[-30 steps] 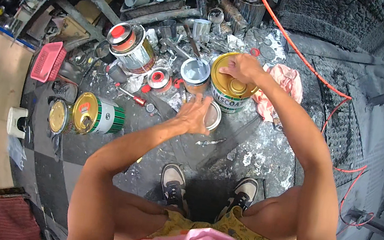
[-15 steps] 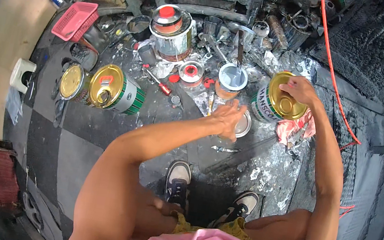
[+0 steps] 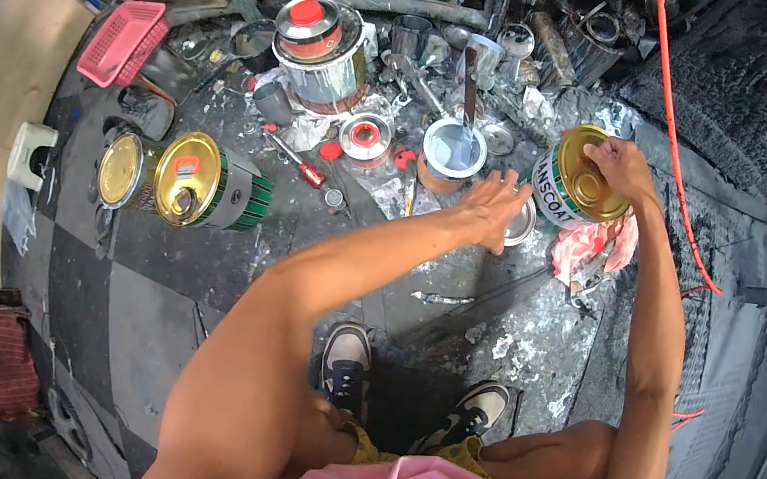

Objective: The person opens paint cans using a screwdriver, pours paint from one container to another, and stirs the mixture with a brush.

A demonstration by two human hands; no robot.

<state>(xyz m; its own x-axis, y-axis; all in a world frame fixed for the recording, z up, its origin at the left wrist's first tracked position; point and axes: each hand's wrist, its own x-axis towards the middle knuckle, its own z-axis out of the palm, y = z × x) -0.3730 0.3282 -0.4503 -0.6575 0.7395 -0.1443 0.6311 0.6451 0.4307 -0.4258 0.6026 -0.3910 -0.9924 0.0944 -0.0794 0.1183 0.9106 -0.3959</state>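
Note:
My right hand (image 3: 626,170) is closed at the top of a green paint can with a gold lid (image 3: 587,184), its fingers at the lid's handle. Whether that can is off the floor I cannot tell. My left hand (image 3: 495,208) reaches toward it with fingers stretched out and nothing in them, apart from the can. Partly behind those fingers lies a round silver lid (image 3: 521,224). Just beyond the left hand stands an uncovered can of grey paint (image 3: 449,152) with a dark stirring stick (image 3: 470,92) in it.
Two gold-topped cans (image 3: 189,179) stand at the left. A big paint-smeared can (image 3: 319,77) carries a smaller red-capped tin. A red-handled screwdriver (image 3: 300,163) lies nearby. Pink cloth (image 3: 593,249) sits beside the green can. An orange hose (image 3: 671,146) runs down the right.
My left hand has moved right, closer to the green can. My right hand and that can have shifted slightly right and away from me. The whole view has swung a little.

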